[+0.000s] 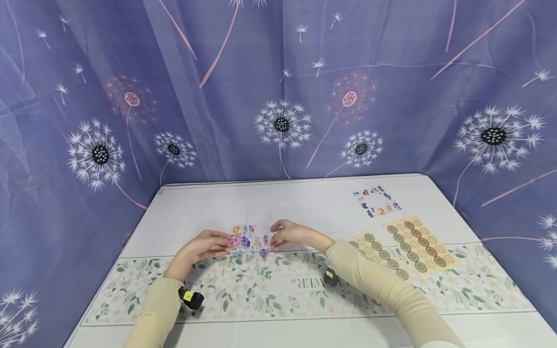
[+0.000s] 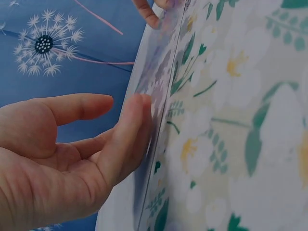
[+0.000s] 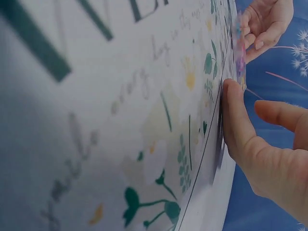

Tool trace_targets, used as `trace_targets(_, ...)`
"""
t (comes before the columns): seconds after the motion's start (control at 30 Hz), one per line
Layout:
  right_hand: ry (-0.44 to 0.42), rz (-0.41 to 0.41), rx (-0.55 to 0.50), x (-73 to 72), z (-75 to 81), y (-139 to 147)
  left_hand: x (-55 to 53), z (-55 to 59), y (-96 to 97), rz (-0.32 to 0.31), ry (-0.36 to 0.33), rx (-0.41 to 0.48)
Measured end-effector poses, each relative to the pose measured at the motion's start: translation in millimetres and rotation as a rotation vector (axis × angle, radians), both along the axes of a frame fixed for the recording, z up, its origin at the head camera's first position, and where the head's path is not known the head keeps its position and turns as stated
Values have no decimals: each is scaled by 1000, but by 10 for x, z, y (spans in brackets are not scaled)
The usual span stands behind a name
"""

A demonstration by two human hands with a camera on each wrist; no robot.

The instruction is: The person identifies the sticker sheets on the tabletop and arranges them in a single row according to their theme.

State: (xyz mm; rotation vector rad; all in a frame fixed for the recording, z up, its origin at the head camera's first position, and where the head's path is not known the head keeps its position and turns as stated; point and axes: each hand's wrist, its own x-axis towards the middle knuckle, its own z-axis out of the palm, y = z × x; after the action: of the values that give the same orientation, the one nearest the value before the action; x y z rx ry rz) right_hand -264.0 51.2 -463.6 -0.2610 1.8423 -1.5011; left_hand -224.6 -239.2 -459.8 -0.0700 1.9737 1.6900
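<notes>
A clear sticker sheet (image 1: 249, 243) with small colourful pictures lies between the two hands in the head view. At its left side my left hand (image 1: 208, 244) has its fingertips at the edge. The left wrist view shows this hand (image 2: 82, 159) with its thumb apart from the fingers and nothing pinched. My right hand (image 1: 296, 234) is at the sheet's right side. In the right wrist view the right hand (image 3: 267, 154) has its fingertips near the table surface, thumb held away. Whether either hand's fingertips press on the sheet is hard to tell.
Another clear sticker sheet (image 1: 377, 202) lies at the back right of the table. Two tan sheets with round stickers, a right one (image 1: 448, 256) and a left one (image 1: 370, 249) partly behind the right sleeve, lie nearer. A floral runner (image 1: 261, 304) crosses the white table; a dandelion curtain (image 1: 226, 121) stands behind.
</notes>
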Motion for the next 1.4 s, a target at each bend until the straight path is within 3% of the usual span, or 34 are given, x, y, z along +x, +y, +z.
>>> trace_targets(0.67,-32,27,4,-8,36,7,0,57,-50,-30,22,-127)
trace_targets(0.9,21,37,1,-16,30,37,8,65,-50,21,24,-132)
trace_targets(1.07,49,-31,-21,-51,9,34,2,41,-32,63,47,-93)
trace_targets(1.23,73,-130,-30,-84,9,37,-25,16,10,142,60,10)
trace_targets(1.4,78,-164,-38,-110,9,51,-34,-5,75,164,55,85)
